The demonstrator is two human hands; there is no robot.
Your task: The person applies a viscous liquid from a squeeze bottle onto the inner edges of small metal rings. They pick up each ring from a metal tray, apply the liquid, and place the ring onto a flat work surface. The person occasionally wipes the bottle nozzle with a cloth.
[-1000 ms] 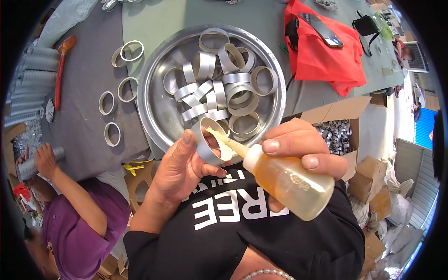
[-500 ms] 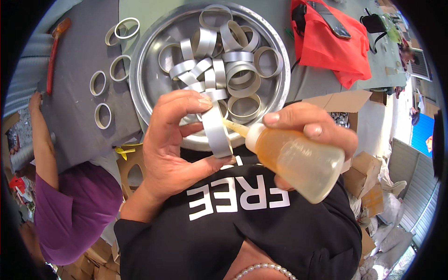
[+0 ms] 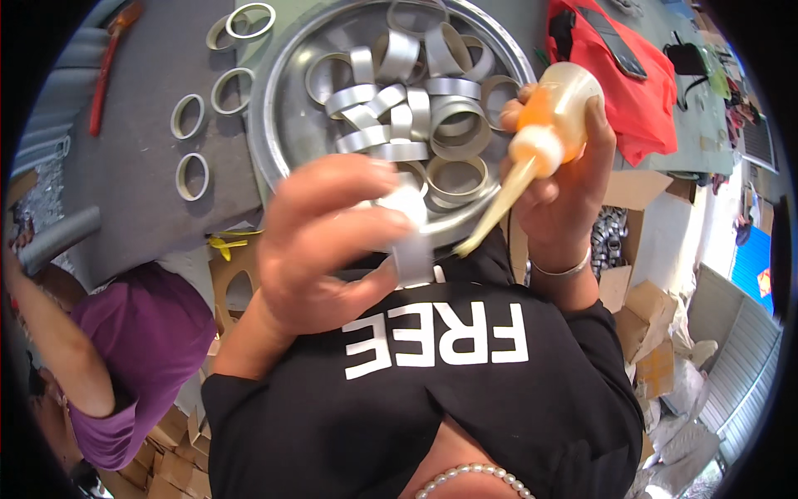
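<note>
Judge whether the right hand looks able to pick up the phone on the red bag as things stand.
Probably not: the right hand is wrapped around a bottle. The phone itself lies uncovered on the red bag, so the full hand seems the main obstacle.

head-worn fisheye looks down on nearby hands [image 3: 320, 249].

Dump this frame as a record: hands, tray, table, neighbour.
Left hand: holding a silver ring, motion-blurred
Right hand: gripping a squeeze bottle, nozzle pointing down-left in the picture
Tray: round, metal, many silver rings inside
Table, left of tray: five separate rings
Table, right of tray: phone on red fabric
Neighbour: person in purple shirt, at left
</note>
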